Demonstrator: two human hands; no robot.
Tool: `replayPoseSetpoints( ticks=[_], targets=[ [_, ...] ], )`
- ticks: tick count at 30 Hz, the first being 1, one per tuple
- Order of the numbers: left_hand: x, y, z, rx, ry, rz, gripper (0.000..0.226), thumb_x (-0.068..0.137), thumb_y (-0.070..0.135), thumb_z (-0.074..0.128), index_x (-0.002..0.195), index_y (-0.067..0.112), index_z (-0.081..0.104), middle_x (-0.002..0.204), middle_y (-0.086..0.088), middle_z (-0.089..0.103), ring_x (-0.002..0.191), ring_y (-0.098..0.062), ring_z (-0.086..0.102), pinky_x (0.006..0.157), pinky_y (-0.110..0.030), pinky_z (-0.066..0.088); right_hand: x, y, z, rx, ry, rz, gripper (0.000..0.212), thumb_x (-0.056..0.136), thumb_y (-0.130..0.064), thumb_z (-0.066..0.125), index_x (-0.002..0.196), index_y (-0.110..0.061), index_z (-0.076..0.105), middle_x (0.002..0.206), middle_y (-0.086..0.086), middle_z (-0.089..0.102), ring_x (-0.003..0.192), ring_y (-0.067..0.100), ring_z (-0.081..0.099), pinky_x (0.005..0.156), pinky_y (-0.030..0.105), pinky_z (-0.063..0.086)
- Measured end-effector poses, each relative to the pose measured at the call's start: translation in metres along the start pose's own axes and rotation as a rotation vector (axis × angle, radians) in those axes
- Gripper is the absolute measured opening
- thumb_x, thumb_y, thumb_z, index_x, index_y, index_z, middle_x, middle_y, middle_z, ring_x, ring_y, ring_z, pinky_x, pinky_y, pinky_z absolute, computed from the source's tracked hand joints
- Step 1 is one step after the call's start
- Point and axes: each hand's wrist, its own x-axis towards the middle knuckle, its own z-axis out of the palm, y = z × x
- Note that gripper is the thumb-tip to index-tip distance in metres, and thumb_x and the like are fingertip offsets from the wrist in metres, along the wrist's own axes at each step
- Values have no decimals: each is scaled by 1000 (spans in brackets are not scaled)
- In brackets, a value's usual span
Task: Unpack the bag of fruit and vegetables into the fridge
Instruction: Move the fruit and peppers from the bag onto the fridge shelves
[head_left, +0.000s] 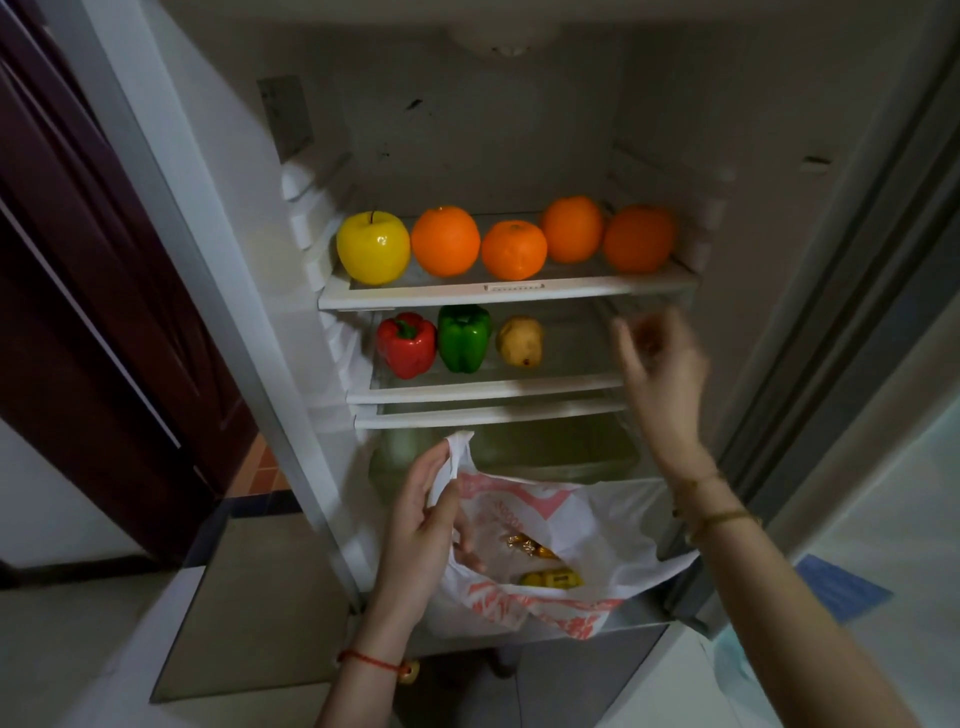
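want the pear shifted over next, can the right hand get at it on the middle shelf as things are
Probably yes. The right hand is raised at the right end of the middle shelf, the pear sits rightmost of the three things there, and only bare shelf shows between them. The hand is blurred, so its grip is unclear.

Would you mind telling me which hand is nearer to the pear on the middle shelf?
Right. The right hand is raised at shelf height, just to the right of the pear. The left hand is lower down, holding the plastic bag by its handle.
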Motion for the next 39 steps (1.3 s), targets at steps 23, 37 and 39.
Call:
replayPoseSetpoints(
  ticks=[23,37,39],
  targets=[
    [-53,9,-18,-33,-203,-114,48,99,7,48,141,29,41,73,-9,64,47,-18,53,40,-31,52,-198,140,70,-655,-1249,-141,47,88,-21,58,133,-7,49,129,17,55,117,32,55,99,37,47],
    [-43,9,-5,-26,-233,-90,48,101,7,44,142,31,39,63,-13,56,49,-19,53,42,-31,53,-218,177,86,-681,-1337,-242,87,30,-29,96,108,-10,64,82,6,71,62,21,68,53,25,54],
    [-41,9,-3,-16,-238,-78,48,101,7,44,142,31,40,66,-2,59,50,-19,54,43,-32,53,-221,180,85,-691,-1330,-276,72,35,-28,97,100,-11,72,80,4,72,62,20,68,54,26,54]
  ],
)
